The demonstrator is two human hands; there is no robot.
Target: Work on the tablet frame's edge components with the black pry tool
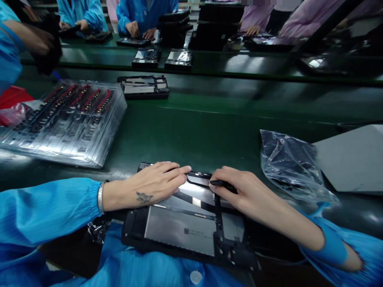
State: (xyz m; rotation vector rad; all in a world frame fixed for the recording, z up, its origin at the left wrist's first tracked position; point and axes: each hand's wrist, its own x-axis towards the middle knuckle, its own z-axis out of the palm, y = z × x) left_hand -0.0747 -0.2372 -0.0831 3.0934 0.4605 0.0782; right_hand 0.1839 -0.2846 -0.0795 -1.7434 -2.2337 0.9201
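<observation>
A black device frame (179, 229) with silvery panels lies at the near edge of the green belt, in front of me. My left hand (155, 183) rests flat on its far left part, fingers stretched out and pressing down. My right hand (239, 189) holds a thin black tool (221, 183), its tip pointing left onto the frame's far edge. Both arms wear blue sleeves, and a silver bangle sits on the left wrist.
A clear tray (64, 123) of small red-and-black parts lies at left. A crumpled plastic bag (291, 165) and a grey sheet (353, 159) lie at right. More frames (143, 86) sit on the green belt (209, 127), where other people in blue and pink coats work.
</observation>
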